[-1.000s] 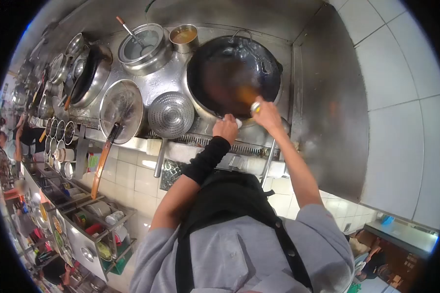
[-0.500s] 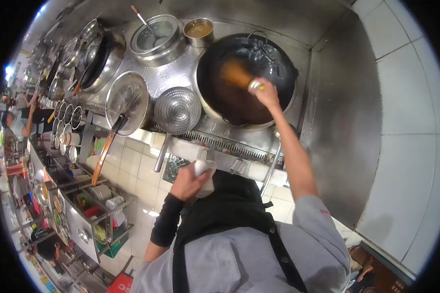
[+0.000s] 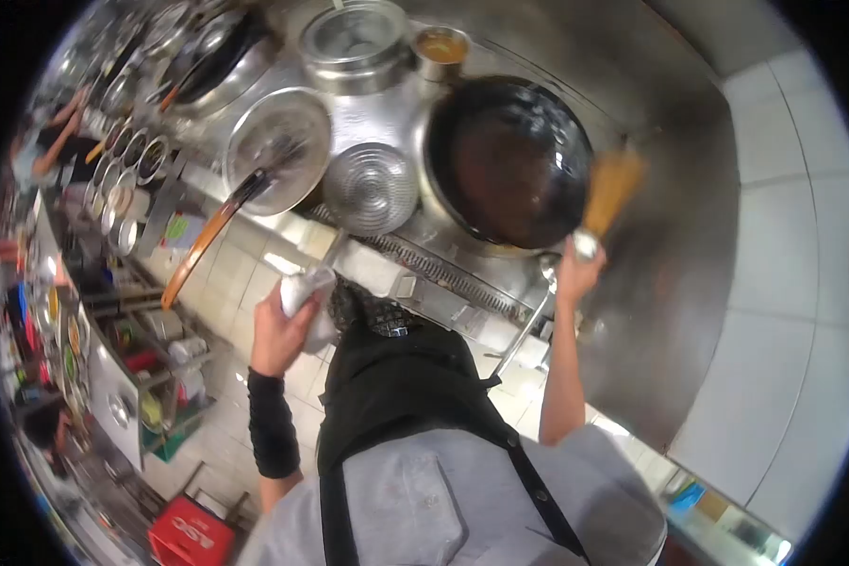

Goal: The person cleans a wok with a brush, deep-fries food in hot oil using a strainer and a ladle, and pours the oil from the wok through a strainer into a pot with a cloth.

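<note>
My right hand [image 3: 575, 272] grips the handle of a bamboo wok brush [image 3: 609, 191], held upright to the right of the large black wok [image 3: 509, 160], clear of its rim. My left hand [image 3: 278, 330] is pulled back near my waist and holds a white cloth [image 3: 307, 292]. A black sleeve covers my left forearm. I wear a grey top and a black apron.
A perforated steel strainer [image 3: 370, 189] and a round lid [image 3: 278, 151] with an orange-handled tool [image 3: 203, 250] lie left of the wok. A steel pot [image 3: 354, 42] and a sauce tin [image 3: 441, 47] stand behind. Seasoning bowls [image 3: 127, 165] and shelves fill the left. A steel splash wall [image 3: 670, 283] rises at right.
My right hand lifted the brush out of the wok and moved it right, beyond the rim. My left hand left the wok edge and dropped back to my waist with the cloth.
</note>
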The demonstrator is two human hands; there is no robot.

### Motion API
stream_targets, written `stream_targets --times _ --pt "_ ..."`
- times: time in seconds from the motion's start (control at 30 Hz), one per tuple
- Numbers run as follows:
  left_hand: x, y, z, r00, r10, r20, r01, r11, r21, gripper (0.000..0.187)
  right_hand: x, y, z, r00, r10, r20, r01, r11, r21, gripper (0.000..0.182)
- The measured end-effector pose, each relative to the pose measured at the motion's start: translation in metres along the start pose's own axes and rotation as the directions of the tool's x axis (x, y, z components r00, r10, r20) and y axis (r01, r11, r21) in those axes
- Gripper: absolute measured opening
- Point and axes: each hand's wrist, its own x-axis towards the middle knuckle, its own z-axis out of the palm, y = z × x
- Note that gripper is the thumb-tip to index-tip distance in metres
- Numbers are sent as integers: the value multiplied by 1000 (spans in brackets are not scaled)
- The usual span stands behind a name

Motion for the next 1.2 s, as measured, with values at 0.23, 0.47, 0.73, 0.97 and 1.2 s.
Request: stream_targets --times 0.23,0.47,0.73,0.97,1.2 --pt "31 -62 -110 946 4 -324 28 995 94 31 -170 90 -36 525 507 684 -700 714 9 38" --pt "117 -182 -199 859 85 -504 25 978 206 35 -168 108 -28 611 173 773 458 719 -523 83" --pt "150 -298 -181 948 -239 -210 301 886 352 56 -227 -100 3 198 139 970 -86 988 -124 40" --pt "51 -254 -142 931 -245 270 338 856 -391 51 -397 -181 54 -251 -113 961 -725 680 -110 56" --pt "62 -264 -147 829 -455 326 516 398 -758 35 -392 -210 46 -277 -82 957 -840 505 -200 11"
